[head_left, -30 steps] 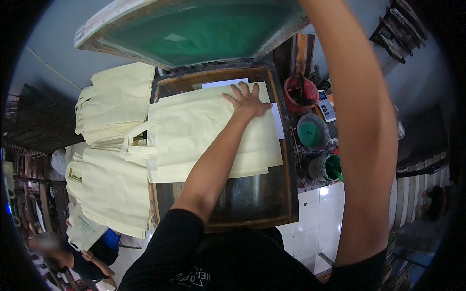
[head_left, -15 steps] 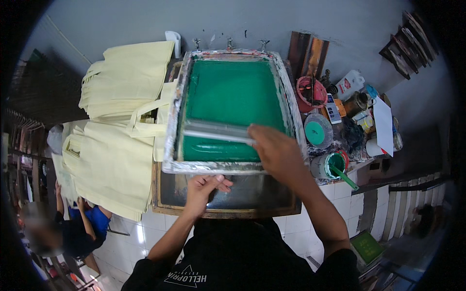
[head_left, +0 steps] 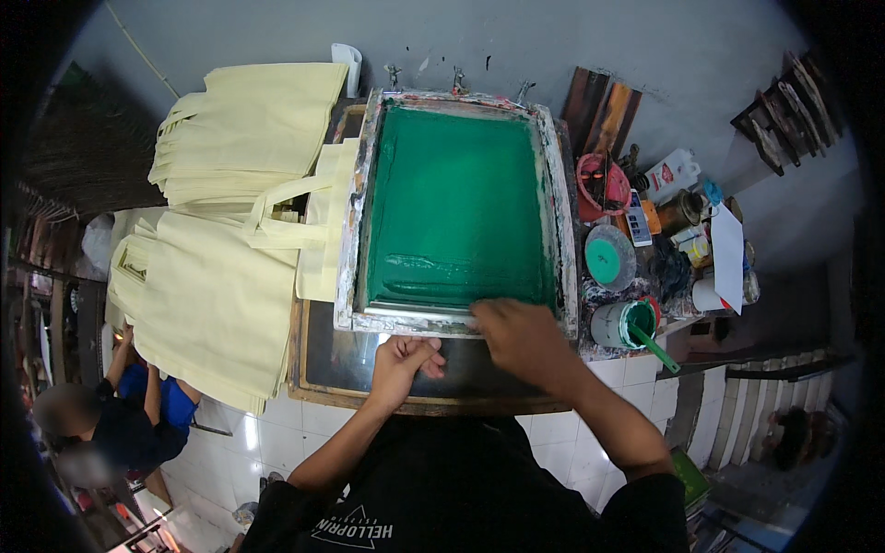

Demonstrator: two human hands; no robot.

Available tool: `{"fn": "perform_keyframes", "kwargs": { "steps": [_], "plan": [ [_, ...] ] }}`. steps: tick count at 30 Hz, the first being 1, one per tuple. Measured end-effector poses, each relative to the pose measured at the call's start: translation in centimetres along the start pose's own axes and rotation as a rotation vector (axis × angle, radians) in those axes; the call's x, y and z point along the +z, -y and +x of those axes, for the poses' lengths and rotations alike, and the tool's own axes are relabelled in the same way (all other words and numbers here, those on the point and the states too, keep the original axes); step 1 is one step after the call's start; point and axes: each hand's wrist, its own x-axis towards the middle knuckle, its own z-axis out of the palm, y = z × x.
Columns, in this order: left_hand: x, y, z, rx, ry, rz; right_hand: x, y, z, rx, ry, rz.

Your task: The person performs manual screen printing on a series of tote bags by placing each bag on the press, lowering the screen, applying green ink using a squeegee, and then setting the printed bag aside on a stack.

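Observation:
A screen-printing frame (head_left: 342, 276) with a silvery, paint-smeared border lies over a dark board (head_left: 332, 355). Green ink (head_left: 461, 198) covers its mesh. My right hand (head_left: 524, 341) grips a squeegee (head_left: 415, 310), of which a thin silvery bar shows along the frame's near side; the fingers hide its right part. Just below the frame's near border is my left hand (head_left: 404, 369), palm turned up and fingers curled, with nothing visible in it. Whether it touches the border I cannot tell. A cream tote bag (head_left: 323, 221) sticks out from beneath the frame's left side, handle outward.
Cream tote bags (head_left: 198, 295) are piled on the left. To the right stand an ink tub (head_left: 616, 324) with a green-handled tool, a lidded bowl (head_left: 608, 258), a pink bucket (head_left: 604, 184) and a phone (head_left: 638, 221). Another person (head_left: 129, 424) is at lower left.
My right hand has drawn the squeegee toward me, from the lower part of the mesh to the near border. My left hand stays below the frame. The whole view has shifted slightly.

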Motion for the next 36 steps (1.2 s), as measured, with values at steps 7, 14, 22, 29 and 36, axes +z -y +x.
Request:
{"fn": "perform_keyframes", "kwargs": {
  "steps": [7, 14, 22, 29, 36],
  "plan": [
    [-0.4, 0.1, -0.5, -0.007, 0.016, -0.026, 2.3, -5.0, 5.2, -0.076, -0.172, -0.253],
    [-1.3, -1.4, -0.2, -0.175, 0.111, -0.102, -1.8, -15.8, 20.1, 0.095, -0.100, -0.155],
    [-1.6, -5.7, -0.6, -0.373, 0.369, -0.182, -5.9, -17.9, 27.2, 0.207, 0.105, -0.128],
    [2.1, -18.5, 11.8, 0.563, -0.029, 0.788, 0.1, -17.4, 23.9, 0.178, -0.348, -0.359],
    [-0.7, -22.1, 22.2, 0.806, -0.175, 1.353, -0.4, -13.9, 20.7, 0.199, -0.261, -0.351]
  ]
}}
